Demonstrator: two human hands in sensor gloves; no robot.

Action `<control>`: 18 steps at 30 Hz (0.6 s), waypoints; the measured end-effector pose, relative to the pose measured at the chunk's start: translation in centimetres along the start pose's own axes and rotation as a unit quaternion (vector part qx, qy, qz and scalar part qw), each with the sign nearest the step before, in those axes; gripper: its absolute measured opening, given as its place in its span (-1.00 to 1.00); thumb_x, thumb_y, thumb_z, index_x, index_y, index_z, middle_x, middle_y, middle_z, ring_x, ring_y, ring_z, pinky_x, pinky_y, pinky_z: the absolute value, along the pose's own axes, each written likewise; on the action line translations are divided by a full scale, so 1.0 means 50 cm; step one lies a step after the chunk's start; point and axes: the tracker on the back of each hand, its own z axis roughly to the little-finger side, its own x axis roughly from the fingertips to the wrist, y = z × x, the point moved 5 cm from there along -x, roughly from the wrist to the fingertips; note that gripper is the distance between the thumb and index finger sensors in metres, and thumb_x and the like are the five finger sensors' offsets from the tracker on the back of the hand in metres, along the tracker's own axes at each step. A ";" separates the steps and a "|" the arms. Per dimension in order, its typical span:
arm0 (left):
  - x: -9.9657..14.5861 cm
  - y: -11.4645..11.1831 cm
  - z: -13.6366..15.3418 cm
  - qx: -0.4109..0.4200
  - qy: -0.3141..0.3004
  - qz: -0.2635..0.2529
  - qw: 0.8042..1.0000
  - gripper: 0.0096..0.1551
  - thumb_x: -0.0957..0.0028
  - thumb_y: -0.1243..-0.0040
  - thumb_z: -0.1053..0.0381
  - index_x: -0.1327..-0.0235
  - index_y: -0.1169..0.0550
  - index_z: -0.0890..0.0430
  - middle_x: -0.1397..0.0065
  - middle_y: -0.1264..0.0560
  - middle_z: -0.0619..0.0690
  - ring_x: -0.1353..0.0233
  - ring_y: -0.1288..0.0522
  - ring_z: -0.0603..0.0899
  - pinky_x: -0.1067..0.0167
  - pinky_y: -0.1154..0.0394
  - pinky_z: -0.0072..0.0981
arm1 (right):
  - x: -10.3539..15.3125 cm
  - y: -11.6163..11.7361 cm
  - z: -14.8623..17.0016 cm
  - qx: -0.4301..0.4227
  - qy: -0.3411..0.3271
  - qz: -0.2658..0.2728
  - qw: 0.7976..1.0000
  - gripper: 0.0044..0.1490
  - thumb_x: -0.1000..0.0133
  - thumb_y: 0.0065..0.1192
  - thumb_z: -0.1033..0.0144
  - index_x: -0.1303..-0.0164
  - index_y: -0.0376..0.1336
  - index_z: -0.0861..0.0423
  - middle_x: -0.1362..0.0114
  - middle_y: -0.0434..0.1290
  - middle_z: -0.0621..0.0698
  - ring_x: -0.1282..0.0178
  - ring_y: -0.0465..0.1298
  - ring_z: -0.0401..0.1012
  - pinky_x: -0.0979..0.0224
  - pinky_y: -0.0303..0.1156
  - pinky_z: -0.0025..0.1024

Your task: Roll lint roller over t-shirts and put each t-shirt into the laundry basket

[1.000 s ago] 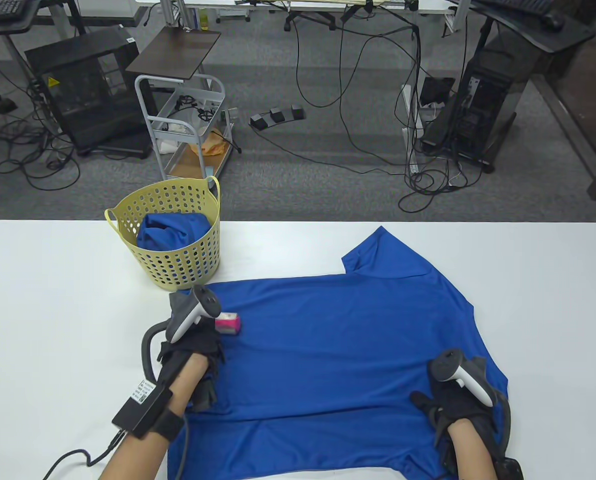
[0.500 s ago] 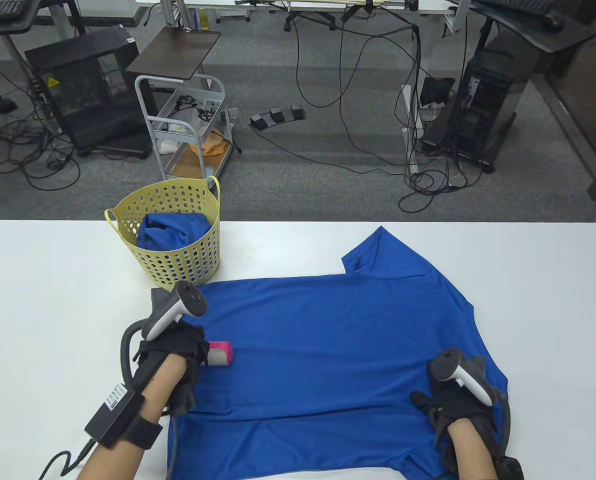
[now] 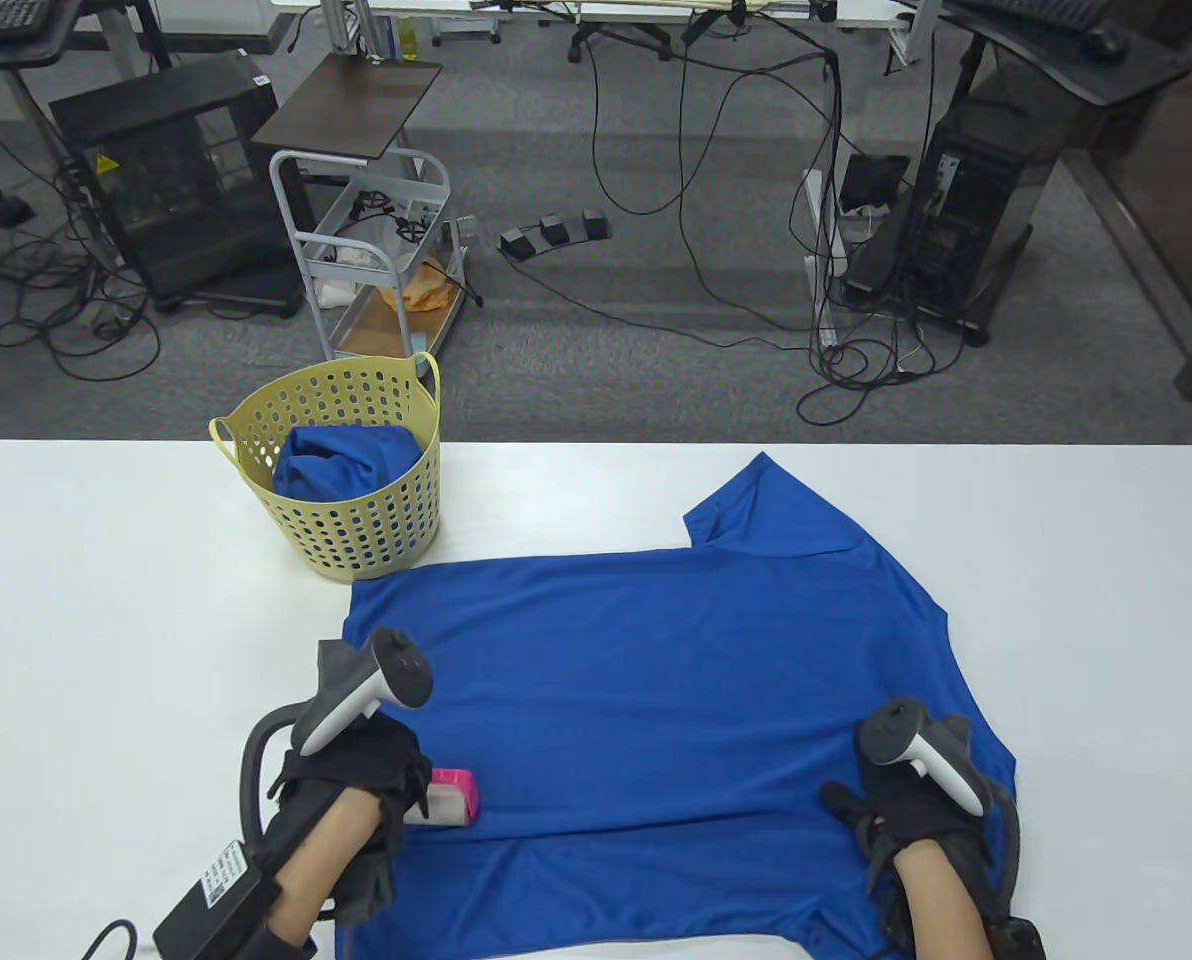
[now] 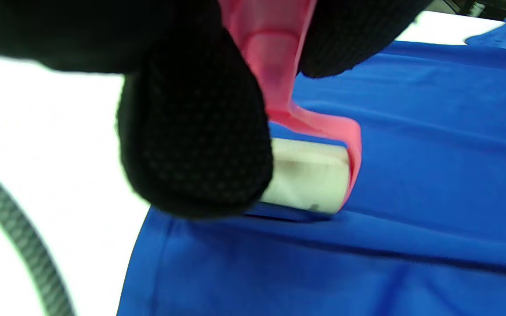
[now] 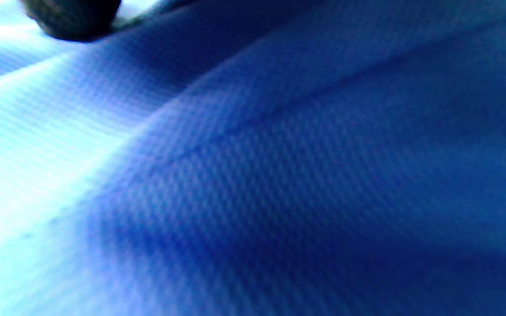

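Note:
A blue t-shirt [image 3: 656,700] lies spread flat across the white table [image 3: 106,600]. My left hand [image 3: 366,770] grips the pink lint roller [image 3: 446,797] by its handle, and the roller's white drum [image 4: 308,175] rests on the shirt near its left edge [image 4: 305,259]. My right hand [image 3: 901,810] lies flat on the shirt's right side, pressing the cloth [image 5: 279,175] down; only a fingertip [image 5: 73,17] shows in the right wrist view. A yellow laundry basket [image 3: 356,540] stands at the back left with another blue t-shirt [image 3: 346,462] inside.
The basket sits just beyond the shirt's far left corner. Bare white table lies to the left of the shirt and at the far right. A cable [image 4: 20,245] trails from my left wrist over the table's front left.
My left hand has drawn the lint roller toward me along the shirt's left part, from near the basket to near the front. The right hand has stayed in place.

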 end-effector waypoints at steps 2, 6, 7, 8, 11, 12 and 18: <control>-0.024 0.013 -0.006 0.015 0.009 -0.020 1.000 -0.38 -0.15 -0.09 -0.19 -0.48 -0.39 -0.05 -0.23 -0.62 0.14 0.40 -0.85 -0.04 0.54 -0.72 -0.45 | 0.000 0.000 0.000 0.000 -0.001 0.000 1.000 -0.03 -0.05 -0.18 -0.26 -0.44 -0.51 -0.25 -0.60 -0.66 0.00 -0.55 -0.57 0.16 -0.46 -0.42 0.39; -0.082 0.033 -0.023 0.034 0.025 -0.050 0.998 -0.35 -0.17 -0.02 -0.20 -0.53 -0.28 -0.09 -0.30 -0.56 0.10 0.36 -0.82 -0.05 0.47 -0.70 -0.45 | 0.000 0.001 0.000 0.000 -0.001 0.000 1.000 -0.03 -0.05 -0.18 -0.26 -0.44 -0.51 -0.25 -0.60 -0.66 0.00 -0.55 -0.57 0.16 -0.46 -0.42 0.39; -0.096 0.037 -0.026 0.041 0.029 -0.059 0.997 -0.34 -0.17 -0.02 -0.19 -0.54 -0.25 -0.09 -0.32 -0.54 0.10 0.33 -0.82 -0.03 0.44 -0.70 -0.43 | 0.000 0.001 0.000 0.000 -0.001 0.000 1.000 -0.03 -0.05 -0.18 -0.26 -0.44 -0.51 -0.25 -0.60 -0.66 0.00 -0.55 -0.57 0.16 -0.46 -0.42 0.39; -0.113 0.038 -0.031 0.044 0.030 -0.062 0.997 -0.33 -0.17 -0.01 -0.19 -0.55 -0.21 -0.11 -0.35 -0.51 0.09 0.29 -0.81 -0.02 0.41 -0.70 -0.40 | 0.000 0.000 0.000 0.000 -0.001 0.000 1.000 -0.03 -0.05 -0.18 -0.26 -0.44 -0.51 -0.25 -0.60 -0.66 0.00 -0.55 -0.57 0.16 -0.46 -0.42 0.39; -0.168 0.021 -0.040 0.050 0.028 -0.037 0.998 -0.24 -0.18 0.03 -0.12 -0.57 0.04 -0.18 -0.50 -0.33 0.11 -0.01 -0.76 0.10 0.12 -0.67 -0.25 | 0.000 0.001 0.000 0.000 -0.001 -0.001 1.000 -0.03 -0.05 -0.18 -0.27 -0.44 -0.51 -0.25 -0.60 -0.66 0.01 -0.55 -0.57 0.16 -0.46 -0.42 0.39; -0.184 0.012 -0.041 0.045 0.029 -0.023 0.998 -0.21 -0.18 0.03 -0.11 -0.55 0.12 -0.21 -0.52 -0.30 0.10 -0.11 -0.73 0.12 0.03 -0.66 -0.21 | 0.000 0.001 0.000 0.000 -0.001 -0.001 1.000 -0.03 -0.05 -0.18 -0.26 -0.44 -0.51 -0.25 -0.60 -0.66 0.00 -0.55 -0.57 0.16 -0.47 -0.42 0.39; -0.234 -0.004 -0.035 0.024 0.034 -0.049 0.998 -0.11 -0.15 -0.05 -0.13 -0.44 0.24 -0.31 -0.41 -0.40 0.03 -0.17 -0.73 0.15 0.02 -0.66 -0.28 | 0.000 0.001 0.000 0.000 -0.002 0.000 1.000 -0.03 -0.05 -0.18 -0.26 -0.44 -0.51 -0.25 -0.60 -0.66 0.01 -0.55 -0.57 0.16 -0.46 -0.42 0.39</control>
